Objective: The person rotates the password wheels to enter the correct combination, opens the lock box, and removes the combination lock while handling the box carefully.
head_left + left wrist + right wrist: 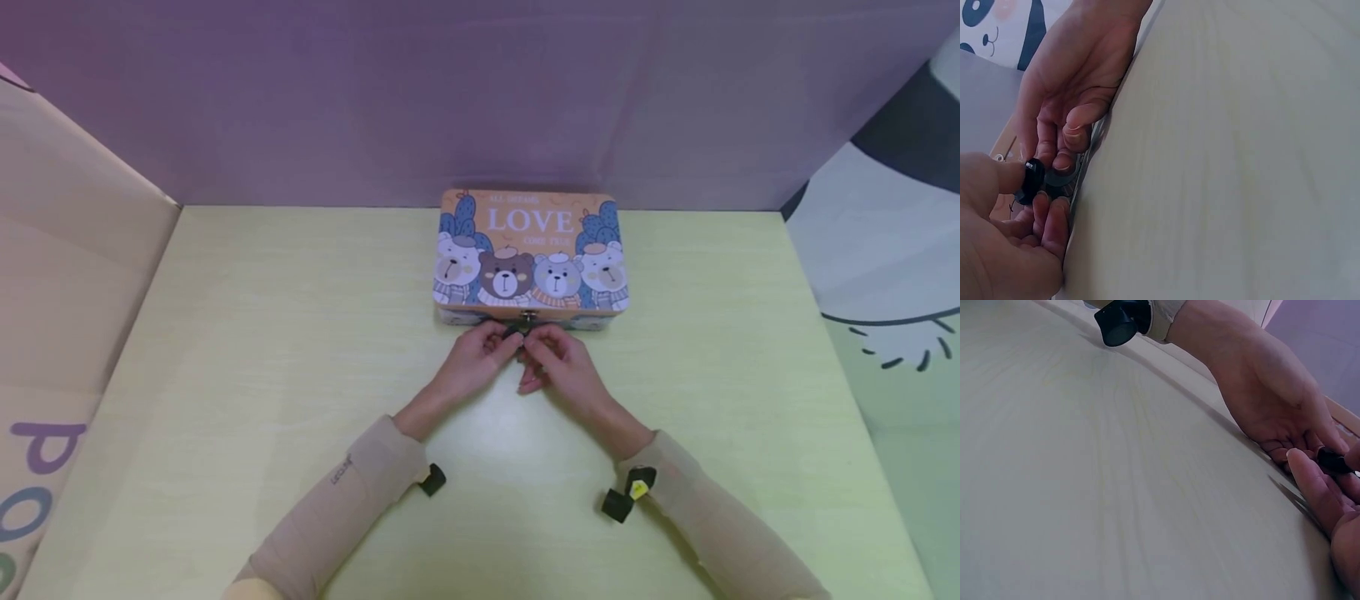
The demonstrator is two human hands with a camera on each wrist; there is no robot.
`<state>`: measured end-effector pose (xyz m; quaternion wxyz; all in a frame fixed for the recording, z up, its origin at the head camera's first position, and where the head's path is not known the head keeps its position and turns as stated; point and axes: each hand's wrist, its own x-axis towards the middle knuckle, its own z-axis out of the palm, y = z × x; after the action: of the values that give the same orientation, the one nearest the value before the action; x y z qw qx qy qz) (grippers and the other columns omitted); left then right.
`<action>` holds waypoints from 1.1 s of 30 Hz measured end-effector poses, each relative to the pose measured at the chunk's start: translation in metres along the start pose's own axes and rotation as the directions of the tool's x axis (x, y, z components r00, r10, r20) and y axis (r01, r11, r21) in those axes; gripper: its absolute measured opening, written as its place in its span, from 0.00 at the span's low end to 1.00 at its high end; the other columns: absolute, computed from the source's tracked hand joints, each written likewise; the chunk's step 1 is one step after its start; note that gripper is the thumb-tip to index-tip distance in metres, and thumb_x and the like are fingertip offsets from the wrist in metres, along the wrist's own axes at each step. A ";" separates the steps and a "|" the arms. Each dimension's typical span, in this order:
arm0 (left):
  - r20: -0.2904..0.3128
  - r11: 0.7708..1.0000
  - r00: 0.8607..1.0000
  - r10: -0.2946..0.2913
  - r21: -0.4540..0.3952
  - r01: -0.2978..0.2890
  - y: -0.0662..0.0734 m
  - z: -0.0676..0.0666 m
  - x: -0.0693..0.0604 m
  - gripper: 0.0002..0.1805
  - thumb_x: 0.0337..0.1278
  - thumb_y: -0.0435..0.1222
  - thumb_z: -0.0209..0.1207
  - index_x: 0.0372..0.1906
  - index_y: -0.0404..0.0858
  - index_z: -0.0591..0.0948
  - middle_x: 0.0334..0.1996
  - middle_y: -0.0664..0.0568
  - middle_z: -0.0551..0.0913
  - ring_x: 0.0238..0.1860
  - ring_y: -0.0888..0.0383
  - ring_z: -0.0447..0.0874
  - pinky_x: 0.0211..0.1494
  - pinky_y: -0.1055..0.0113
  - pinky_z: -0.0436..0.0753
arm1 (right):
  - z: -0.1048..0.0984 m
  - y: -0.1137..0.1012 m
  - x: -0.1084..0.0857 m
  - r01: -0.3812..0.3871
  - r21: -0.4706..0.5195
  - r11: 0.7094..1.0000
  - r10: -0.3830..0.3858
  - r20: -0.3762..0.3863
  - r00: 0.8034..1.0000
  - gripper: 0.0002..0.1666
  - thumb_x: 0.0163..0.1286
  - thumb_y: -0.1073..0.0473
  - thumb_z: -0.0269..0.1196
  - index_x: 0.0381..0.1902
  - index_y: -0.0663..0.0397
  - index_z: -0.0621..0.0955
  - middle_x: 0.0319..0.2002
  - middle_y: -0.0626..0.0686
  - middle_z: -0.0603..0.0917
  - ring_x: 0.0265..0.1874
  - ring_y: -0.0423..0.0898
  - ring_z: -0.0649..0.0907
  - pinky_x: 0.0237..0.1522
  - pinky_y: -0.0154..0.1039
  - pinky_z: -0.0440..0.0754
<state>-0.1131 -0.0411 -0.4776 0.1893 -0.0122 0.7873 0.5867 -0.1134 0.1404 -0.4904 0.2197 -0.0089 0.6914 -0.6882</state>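
Note:
A rectangular tin box (529,237) with bear pictures and the word LOVE stands with its lid down and a metal clasp (528,316) on its front. Just before the clasp, my left hand (471,362) pinches a small black object (1032,178) between thumb and fingers. My right hand (570,371) meets it from the other side, fingertips pinching at the same object. A grey, ring-like metal part (1060,177) shows beside the black piece. Fingers cover much of the object, so its exact kind cannot be told.
The box is on a pale yellow-green table (262,333), close to the purple back wall (375,100). Printed panels (885,233) border the sides. Small black wrist cameras (618,505) are strapped at both sleeves.

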 end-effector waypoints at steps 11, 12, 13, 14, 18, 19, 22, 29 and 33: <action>0.024 0.999 1.000 0.004 0.035 -0.005 0.001 0.000 0.001 0.15 0.77 0.41 0.56 0.54 0.33 0.79 0.41 0.47 0.82 0.41 0.54 0.80 0.47 0.62 0.83 | 0.000 0.000 0.000 -0.003 0.030 1.000 0.003 0.001 1.000 0.15 0.80 0.63 0.54 0.54 0.72 0.73 0.40 0.59 0.82 0.26 0.44 0.85 0.32 0.43 0.90; 0.025 0.999 1.000 0.000 0.035 -0.001 0.001 0.000 0.000 0.15 0.77 0.41 0.56 0.54 0.33 0.79 0.41 0.47 0.82 0.41 0.54 0.79 0.47 0.62 0.83 | 0.000 0.000 0.001 -0.006 0.033 0.999 0.006 0.001 1.000 0.15 0.80 0.63 0.54 0.54 0.72 0.73 0.40 0.58 0.82 0.26 0.44 0.85 0.32 0.43 0.90; 0.026 0.999 1.000 -0.003 0.036 0.002 0.002 0.000 0.000 0.15 0.77 0.41 0.56 0.54 0.33 0.79 0.41 0.47 0.81 0.40 0.54 0.79 0.46 0.62 0.83 | 0.000 0.000 0.001 -0.007 0.036 0.999 0.007 0.000 1.000 0.14 0.80 0.63 0.54 0.54 0.72 0.73 0.40 0.58 0.82 0.26 0.44 0.85 0.32 0.43 0.90; 0.027 0.999 1.000 -0.004 0.036 0.003 0.002 0.000 0.000 0.15 0.77 0.40 0.55 0.54 0.33 0.79 0.41 0.47 0.81 0.40 0.54 0.78 0.45 0.63 0.82 | 0.000 0.000 0.001 -0.008 0.039 0.999 0.008 -0.001 1.000 0.14 0.80 0.63 0.54 0.54 0.72 0.73 0.39 0.58 0.82 0.26 0.44 0.85 0.32 0.43 0.90; 0.030 1.000 1.000 0.000 0.024 0.000 0.002 0.000 0.000 0.15 0.77 0.39 0.55 0.55 0.32 0.78 0.40 0.47 0.80 0.38 0.55 0.76 0.41 0.65 0.80 | 0.000 0.000 0.001 -0.015 0.049 0.999 0.015 -0.006 1.000 0.13 0.80 0.64 0.54 0.53 0.72 0.73 0.38 0.57 0.82 0.26 0.44 0.85 0.32 0.43 0.90; 0.031 1.000 1.000 0.001 0.022 -0.002 0.002 0.000 0.000 0.15 0.77 0.39 0.55 0.55 0.32 0.78 0.39 0.47 0.79 0.37 0.55 0.76 0.40 0.66 0.80 | 0.000 0.000 0.001 -0.017 0.050 0.999 0.017 -0.007 1.000 0.13 0.80 0.64 0.54 0.53 0.71 0.73 0.38 0.57 0.82 0.26 0.44 0.85 0.32 0.43 0.90; 0.039 1.000 0.999 0.006 0.018 -0.007 0.002 -0.001 0.000 0.15 0.77 0.39 0.54 0.56 0.32 0.78 0.39 0.47 0.79 0.37 0.56 0.75 0.40 0.66 0.80 | 0.000 0.000 0.001 -0.020 0.053 0.998 0.021 -0.006 1.000 0.13 0.80 0.64 0.54 0.53 0.72 0.73 0.38 0.57 0.82 0.26 0.44 0.85 0.32 0.43 0.90; 0.059 0.999 0.998 0.013 0.037 -0.015 0.000 -0.003 -0.001 0.15 0.78 0.38 0.53 0.59 0.33 0.78 0.45 0.46 0.81 0.46 0.53 0.80 0.53 0.59 0.83 | 0.001 0.000 0.001 -0.026 0.056 0.998 0.027 -0.009 1.000 0.13 0.80 0.64 0.54 0.54 0.71 0.73 0.38 0.57 0.82 0.25 0.44 0.85 0.31 0.42 0.90; 0.074 1.000 0.997 0.008 0.029 -0.010 0.000 -0.004 -0.001 0.16 0.77 0.38 0.54 0.60 0.33 0.77 0.46 0.47 0.81 0.47 0.53 0.80 0.55 0.58 0.83 | 0.001 -0.001 0.001 -0.031 0.050 0.998 0.032 -0.010 0.999 0.12 0.80 0.64 0.54 0.53 0.69 0.73 0.39 0.57 0.82 0.25 0.44 0.85 0.32 0.42 0.90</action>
<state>-0.1132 -0.0455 -0.4764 0.2156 0.0159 0.7883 0.5761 -0.1139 0.1393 -0.4895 0.2268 0.0112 0.6753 -0.7017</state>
